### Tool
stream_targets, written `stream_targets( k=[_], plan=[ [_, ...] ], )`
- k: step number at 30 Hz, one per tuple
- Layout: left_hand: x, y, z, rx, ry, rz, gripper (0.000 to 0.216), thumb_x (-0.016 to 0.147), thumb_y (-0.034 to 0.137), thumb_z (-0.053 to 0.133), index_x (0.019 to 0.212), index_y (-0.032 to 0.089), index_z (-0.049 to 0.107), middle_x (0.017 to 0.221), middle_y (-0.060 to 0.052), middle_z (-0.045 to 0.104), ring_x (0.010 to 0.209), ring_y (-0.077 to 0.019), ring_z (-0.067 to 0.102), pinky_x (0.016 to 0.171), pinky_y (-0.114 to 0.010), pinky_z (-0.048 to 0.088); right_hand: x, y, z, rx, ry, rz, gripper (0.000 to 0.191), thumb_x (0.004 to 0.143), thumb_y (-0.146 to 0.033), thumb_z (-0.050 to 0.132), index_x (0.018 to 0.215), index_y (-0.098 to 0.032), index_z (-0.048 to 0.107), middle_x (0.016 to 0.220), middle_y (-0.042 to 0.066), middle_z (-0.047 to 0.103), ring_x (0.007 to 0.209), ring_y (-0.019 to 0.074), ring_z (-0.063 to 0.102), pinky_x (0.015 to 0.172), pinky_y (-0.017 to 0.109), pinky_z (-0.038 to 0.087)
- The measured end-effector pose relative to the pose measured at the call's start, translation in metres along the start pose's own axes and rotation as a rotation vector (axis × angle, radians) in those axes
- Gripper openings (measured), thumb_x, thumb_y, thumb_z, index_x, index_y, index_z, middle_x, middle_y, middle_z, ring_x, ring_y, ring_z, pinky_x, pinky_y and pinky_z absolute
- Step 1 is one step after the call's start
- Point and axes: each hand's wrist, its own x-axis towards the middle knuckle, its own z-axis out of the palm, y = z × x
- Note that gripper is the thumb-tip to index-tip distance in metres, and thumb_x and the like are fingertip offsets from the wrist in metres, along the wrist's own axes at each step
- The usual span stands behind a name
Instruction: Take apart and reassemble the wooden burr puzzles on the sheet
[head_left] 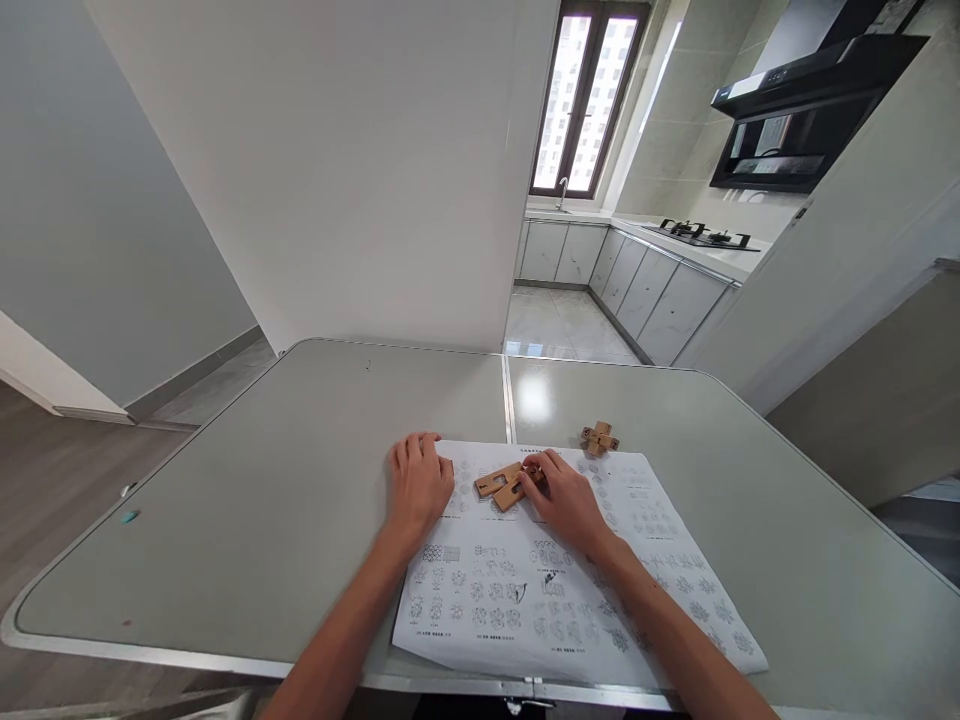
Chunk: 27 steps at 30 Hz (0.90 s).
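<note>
My left hand (417,485) lies flat on the left edge of a white printed instruction sheet (525,590), fingers stretched out, holding nothing. My right hand (564,498) is closed with its fingertips pinching the right end of flat wooden puzzle pieces (501,484) that lie on the sheet between my hands. A small assembled wooden cross-shaped puzzle (599,438) sits on the table just beyond the sheet's far right corner, apart from both hands.
The sheet lies on a grey folding table (262,500) with a metal rim and a centre seam. A small teal object (130,517) lies near the table's left edge. Behind are a white wall and a kitchen with cabinets (645,285).
</note>
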Motion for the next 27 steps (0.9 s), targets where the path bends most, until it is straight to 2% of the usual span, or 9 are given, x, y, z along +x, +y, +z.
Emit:
stream_targets(
  k=[5,10,15,21,27],
  plan=[
    [0.003,-0.010,0.001,0.152,-0.037,-0.049,0.028,0.097,0.032,0.049,0.115,0.016,0.063,0.117,-0.016,0.064,0.110,-0.0328,0.058,0.101,-0.048,0.041,0.001,0.000,-0.001,-0.013,-0.009,-0.016,0.022,0.104,-0.039,0.049,0.110,-0.024,0.065,0.107,0.007,0.069,0.082,0.0212,0.068,0.068,0.033,0.051],
    [0.009,-0.022,0.002,0.185,-0.008,-0.117,0.035,0.098,0.041,0.049,0.116,0.013,0.061,0.117,-0.018,0.063,0.109,-0.0334,0.059,0.100,-0.048,0.041,0.001,0.001,0.000,-0.029,-0.027,-0.037,0.023,0.104,-0.041,0.049,0.108,-0.024,0.065,0.106,0.007,0.069,0.081,0.0216,0.068,0.067,0.033,0.051],
    [0.010,-0.024,0.002,0.162,-0.016,-0.084,0.035,0.100,0.041,0.046,0.117,0.014,0.060,0.119,-0.019,0.063,0.103,-0.0320,0.064,0.096,-0.047,0.043,0.001,0.001,0.001,-0.026,-0.021,-0.040,0.022,0.104,-0.039,0.049,0.105,-0.024,0.065,0.107,0.007,0.068,0.082,0.0213,0.068,0.070,0.034,0.051],
    [0.007,-0.016,-0.003,0.083,-0.044,-0.045,0.031,0.099,0.044,0.052,0.114,0.017,0.059,0.119,-0.014,0.066,0.086,-0.0274,0.067,0.097,-0.047,0.044,0.001,-0.002,0.000,-0.018,-0.048,-0.050,0.021,0.104,-0.040,0.050,0.106,-0.024,0.065,0.106,0.007,0.067,0.082,0.0216,0.068,0.069,0.034,0.051],
    [0.001,-0.004,-0.003,-0.017,-0.110,0.042,0.027,0.099,0.042,0.055,0.116,0.020,0.056,0.110,-0.009,0.067,0.082,-0.0254,0.067,0.075,-0.037,0.048,0.000,-0.008,0.000,-0.003,-0.080,-0.068,0.021,0.104,-0.040,0.051,0.106,-0.024,0.064,0.108,0.007,0.067,0.082,0.0215,0.068,0.071,0.034,0.053]
  ],
)
